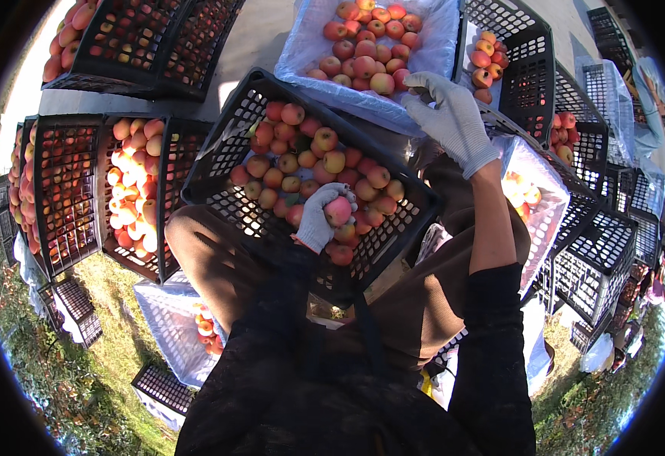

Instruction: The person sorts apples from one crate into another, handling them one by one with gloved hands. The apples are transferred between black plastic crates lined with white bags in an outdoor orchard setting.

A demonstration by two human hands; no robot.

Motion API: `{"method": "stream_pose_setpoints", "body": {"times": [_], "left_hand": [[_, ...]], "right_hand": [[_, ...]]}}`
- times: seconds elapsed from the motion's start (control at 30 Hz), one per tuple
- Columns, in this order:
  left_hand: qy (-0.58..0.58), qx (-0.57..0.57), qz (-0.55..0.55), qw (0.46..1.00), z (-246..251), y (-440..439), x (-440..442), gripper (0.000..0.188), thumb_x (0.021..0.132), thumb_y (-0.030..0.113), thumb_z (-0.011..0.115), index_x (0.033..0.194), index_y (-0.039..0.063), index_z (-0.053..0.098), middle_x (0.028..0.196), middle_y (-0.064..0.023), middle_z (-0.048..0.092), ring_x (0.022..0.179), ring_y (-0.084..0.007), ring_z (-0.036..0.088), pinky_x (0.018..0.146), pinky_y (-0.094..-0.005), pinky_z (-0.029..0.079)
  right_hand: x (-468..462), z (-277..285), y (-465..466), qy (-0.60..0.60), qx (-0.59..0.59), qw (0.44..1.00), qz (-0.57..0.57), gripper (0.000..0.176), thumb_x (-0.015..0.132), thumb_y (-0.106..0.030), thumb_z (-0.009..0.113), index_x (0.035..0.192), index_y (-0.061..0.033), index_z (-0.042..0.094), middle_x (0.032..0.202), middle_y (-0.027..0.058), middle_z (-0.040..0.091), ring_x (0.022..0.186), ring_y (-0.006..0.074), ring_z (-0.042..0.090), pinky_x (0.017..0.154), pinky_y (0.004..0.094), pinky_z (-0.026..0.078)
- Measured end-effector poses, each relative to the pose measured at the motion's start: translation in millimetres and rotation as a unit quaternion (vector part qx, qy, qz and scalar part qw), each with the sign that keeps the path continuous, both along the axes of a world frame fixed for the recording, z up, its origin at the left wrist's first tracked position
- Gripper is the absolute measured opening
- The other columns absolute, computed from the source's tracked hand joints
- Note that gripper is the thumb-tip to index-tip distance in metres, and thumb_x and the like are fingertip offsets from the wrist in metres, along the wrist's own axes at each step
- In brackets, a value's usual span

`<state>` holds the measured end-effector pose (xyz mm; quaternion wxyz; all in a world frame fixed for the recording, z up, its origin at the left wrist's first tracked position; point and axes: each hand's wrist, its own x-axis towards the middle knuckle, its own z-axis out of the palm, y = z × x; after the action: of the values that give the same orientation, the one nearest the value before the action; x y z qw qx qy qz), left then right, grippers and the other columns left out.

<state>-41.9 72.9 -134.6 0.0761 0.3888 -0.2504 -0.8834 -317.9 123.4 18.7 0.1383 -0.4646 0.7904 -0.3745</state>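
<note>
My left hand (320,219), in a pale knit glove, is closed around a pinkish-red apple (338,211). It is over a black plastic crate (224,145) that stands tilted between my knees, with many red and yellow apples (288,163) inside. Up and to the right, my right hand (449,117), also gloved, has its thumb and forefinger apart with nothing visible between them. Its fingertips are at the near right corner of a crate lined with clear plastic film (309,48), close to a red apple (400,79). Loosely spread apples (365,66) lie on that liner.
At left stand black crates full of apples (133,188). A black crate (529,68) with a few apples is at upper right. Film-lined crates (543,228) (167,319) flank my legs. Stacked crates (594,256) stand farther right, on grass.
</note>
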Motion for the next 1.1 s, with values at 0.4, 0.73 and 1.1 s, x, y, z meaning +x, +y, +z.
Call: {"method": "stream_pose_setpoints", "body": {"times": [0.4,0.73,1.1], "left_hand": [[-0.150,-0.722,-0.504,0.450,-83.6,83.2,-68.8,0.029,0.089,0.025,0.055,0.117,0.023,0.060,0.097,-0.0119,0.057,0.079,-0.0292,0.068,0.061,-0.0460,0.052],[0.031,-0.055,-0.245,0.967,-48.0,25.4,-23.0,0.038,0.099,0.036,0.047,0.128,0.014,0.057,0.116,-0.0174,0.065,0.084,-0.0287,0.069,0.062,-0.0343,0.056],[0.383,0.241,0.110,0.885,118.1,13.6,41.5,0.057,0.099,0.049,0.045,0.145,0.016,0.037,0.138,-0.0255,0.045,0.101,-0.0386,0.062,0.053,-0.0404,0.055]], "right_hand": [[-2.7,8.6,2.9,0.014,0.004,1.000,0.013,0.028,0.085,-0.020,0.067,0.107,-0.0034,0.065,0.094,0.0146,0.068,0.085,0.0261,0.067,0.076,0.0346,0.051],[-2.0,11.4,3.7,-0.001,0.005,1.000,-0.012,0.021,0.084,-0.022,0.064,0.097,-0.0059,0.064,0.084,0.0161,0.065,0.081,0.0358,0.065,0.074,0.0412,0.051],[35.0,-24.1,-10.9,0.033,0.048,0.996,0.069,0.028,0.084,-0.019,0.066,0.108,-0.0054,0.065,0.094,0.0140,0.068,0.084,0.0297,0.067,0.077,0.0365,0.052]]}}
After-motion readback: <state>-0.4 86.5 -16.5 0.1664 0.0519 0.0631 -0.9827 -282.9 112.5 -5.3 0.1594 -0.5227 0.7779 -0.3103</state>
